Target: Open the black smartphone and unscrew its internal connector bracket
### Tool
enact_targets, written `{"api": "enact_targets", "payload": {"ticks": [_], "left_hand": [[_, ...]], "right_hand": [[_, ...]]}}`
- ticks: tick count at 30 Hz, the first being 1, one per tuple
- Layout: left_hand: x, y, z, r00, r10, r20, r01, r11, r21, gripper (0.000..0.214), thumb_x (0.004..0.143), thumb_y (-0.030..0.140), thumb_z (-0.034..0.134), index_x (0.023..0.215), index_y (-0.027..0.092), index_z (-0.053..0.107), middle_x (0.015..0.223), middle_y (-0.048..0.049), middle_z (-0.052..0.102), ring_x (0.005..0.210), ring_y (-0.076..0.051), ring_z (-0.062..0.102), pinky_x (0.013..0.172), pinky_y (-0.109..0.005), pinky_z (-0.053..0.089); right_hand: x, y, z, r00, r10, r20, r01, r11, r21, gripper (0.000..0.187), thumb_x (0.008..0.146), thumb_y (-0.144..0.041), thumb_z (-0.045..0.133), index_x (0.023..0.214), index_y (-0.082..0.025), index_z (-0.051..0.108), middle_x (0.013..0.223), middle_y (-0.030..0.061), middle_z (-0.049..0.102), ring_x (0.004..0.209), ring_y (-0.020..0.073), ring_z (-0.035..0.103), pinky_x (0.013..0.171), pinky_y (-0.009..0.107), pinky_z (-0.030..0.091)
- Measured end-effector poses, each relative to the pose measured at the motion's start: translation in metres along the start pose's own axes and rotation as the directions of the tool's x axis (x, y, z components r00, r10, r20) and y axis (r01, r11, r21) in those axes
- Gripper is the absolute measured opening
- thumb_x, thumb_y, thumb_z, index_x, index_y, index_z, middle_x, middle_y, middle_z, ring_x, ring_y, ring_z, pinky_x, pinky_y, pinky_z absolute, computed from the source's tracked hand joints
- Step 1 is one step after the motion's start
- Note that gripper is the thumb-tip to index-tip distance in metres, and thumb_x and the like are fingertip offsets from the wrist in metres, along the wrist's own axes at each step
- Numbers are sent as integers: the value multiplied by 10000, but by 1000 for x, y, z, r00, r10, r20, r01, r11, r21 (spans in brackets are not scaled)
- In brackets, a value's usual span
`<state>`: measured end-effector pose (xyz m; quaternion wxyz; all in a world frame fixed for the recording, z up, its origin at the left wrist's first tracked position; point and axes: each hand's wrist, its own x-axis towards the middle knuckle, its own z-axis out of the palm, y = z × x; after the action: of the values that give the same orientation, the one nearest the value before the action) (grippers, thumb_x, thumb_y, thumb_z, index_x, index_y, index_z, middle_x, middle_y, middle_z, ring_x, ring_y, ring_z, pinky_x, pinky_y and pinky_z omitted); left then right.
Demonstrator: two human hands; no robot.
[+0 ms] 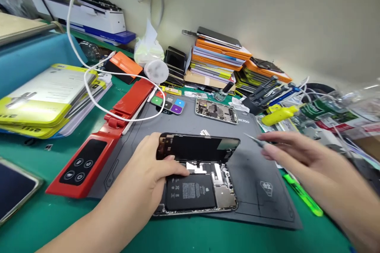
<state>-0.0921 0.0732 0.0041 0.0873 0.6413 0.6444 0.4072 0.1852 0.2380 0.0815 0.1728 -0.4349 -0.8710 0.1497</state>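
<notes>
While one screen (198, 147) lifts, two phones (198, 193) lie opened.

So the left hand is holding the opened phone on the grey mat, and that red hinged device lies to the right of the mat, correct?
Not quite. The head view shows the red hinged device lying to the left of the grey mat, not the right. The rest holds: the left hand is on the opened phone on that mat.

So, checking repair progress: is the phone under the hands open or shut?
Open: the phone shows its battery, its screen lifted up.
</notes>
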Motion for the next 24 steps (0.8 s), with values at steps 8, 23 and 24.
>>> {"api": "enact_targets", "payload": {"ticks": [8,23,24], "left_hand": [[-11,-10,6,999,2,37,-2,1000,19,431,1000,156,507,989,482,788,1263,-10,596,1160,-185,659,922,-365,665],[-14,-8,10,980,-197,31,199,963,-183,376,977,127,544,984,404,798,1233,-26,618,1161,-211,661,929,-396,661],[-14,-7,7,986,-164,44,168,975,-142,411,990,135,519,941,423,809,1260,-21,601,1192,-210,642,964,-406,643]], "right_hand": [[22,-5,37,984,-148,94,149,989,0,316,1068,-324,498,1256,-240,739,1273,76,712,1165,259,680,1026,432,580],[46,3,50,900,-333,282,406,876,-259,507,999,-205,418,1461,-195,626,1241,135,600,888,234,683,784,398,606],[46,5,52,899,-336,280,409,872,-269,511,1004,-214,416,1475,-198,615,1237,132,591,878,233,677,769,388,597]]}}
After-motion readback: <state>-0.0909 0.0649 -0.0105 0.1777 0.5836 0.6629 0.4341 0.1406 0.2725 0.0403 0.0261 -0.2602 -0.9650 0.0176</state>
